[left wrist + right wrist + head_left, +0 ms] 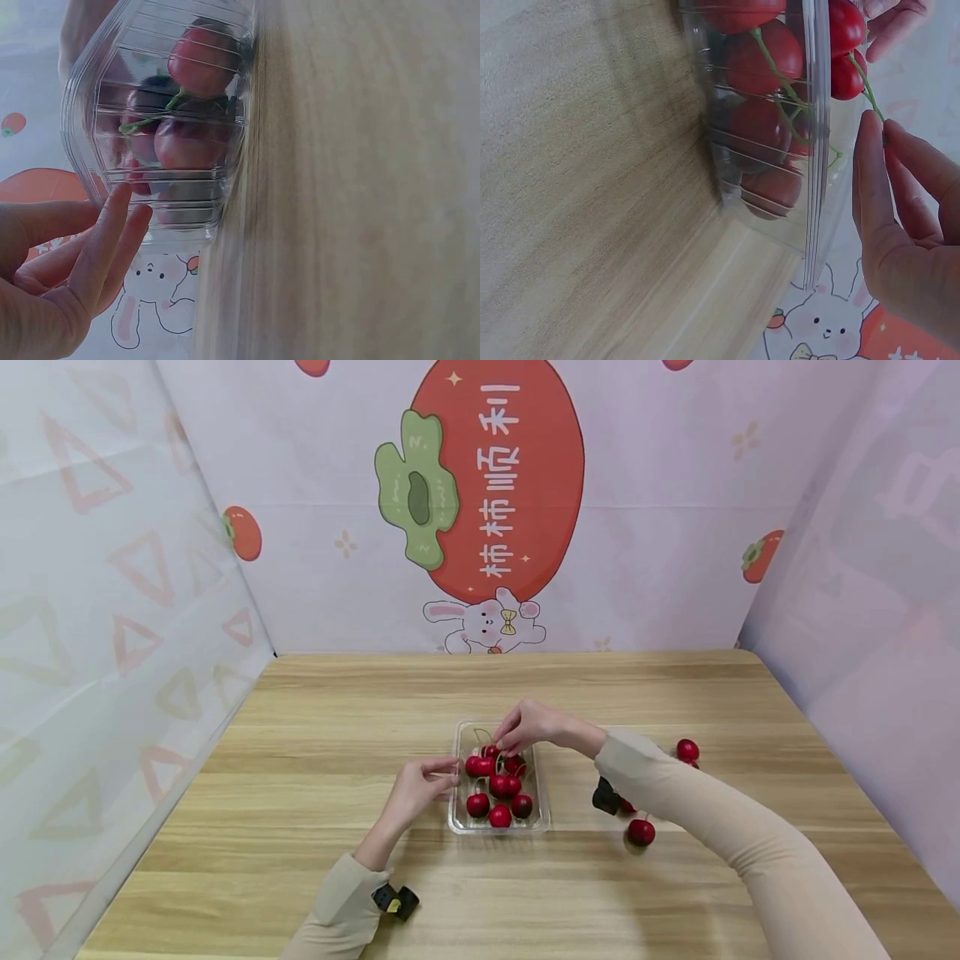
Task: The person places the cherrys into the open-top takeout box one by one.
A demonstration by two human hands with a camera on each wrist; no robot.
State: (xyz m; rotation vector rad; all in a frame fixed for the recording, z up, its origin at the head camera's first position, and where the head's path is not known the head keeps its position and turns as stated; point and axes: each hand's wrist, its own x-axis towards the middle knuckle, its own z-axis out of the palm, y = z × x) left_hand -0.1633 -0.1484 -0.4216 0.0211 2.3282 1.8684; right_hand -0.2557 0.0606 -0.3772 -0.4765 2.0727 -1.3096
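A clear plastic box (543, 793) stands on the table with several dark red cherries (477, 805) inside. My right hand (532, 724) is over its far side, thumb and fingertips pinching a green cherry stem (870, 91). In the right wrist view, two bright red cherries (847, 76) are at that stem's lower end, by the box rim. My left hand (416, 785) is at the box's left side, its fingers extended and fingertips at the clear wall. From the left wrist view I cannot tell how firmly they touch.
On the table right of the box lie a loose cherry (641, 832) and, farther back, another cherry (687, 750); my right sleeve (697, 802) partly hides others. A printed cloth (637, 527) hangs behind the wooden table (337, 710).
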